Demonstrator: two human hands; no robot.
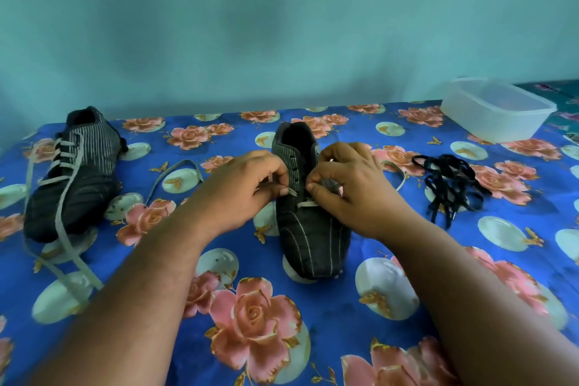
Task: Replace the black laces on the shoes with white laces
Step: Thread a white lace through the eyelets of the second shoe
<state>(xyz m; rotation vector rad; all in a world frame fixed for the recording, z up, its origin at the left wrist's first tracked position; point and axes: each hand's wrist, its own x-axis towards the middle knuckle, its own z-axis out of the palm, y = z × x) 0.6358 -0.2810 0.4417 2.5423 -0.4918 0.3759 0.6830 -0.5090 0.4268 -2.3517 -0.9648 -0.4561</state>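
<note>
The tip of a white lace [293, 192] is pinched between the thumb and curled fingers of the left hand [247, 188], just beside the eyelets of a black shoe [308, 216]. The right hand [351, 188] is curled over the shoe's right eyelet flap, and part of it is gripped between thumb and forefinger. One white crossing is seen low on the shoe's throat; loops of the lace trail left and right on the cloth. The shoe's long axis runs near to far, toe near, heel opening far. To the far left, a second black shoe [75, 175] is laid the same way, toe near, already threaded with a white lace [64, 213] whose ends trail nearer. To the right, a tangle of black laces [451, 185] is seen. Everything is set on a blue cloth [329, 323] printed with pink roses. A clear plastic tub [498, 110] is placed at the far right, before a teal wall [282, 25].
</note>
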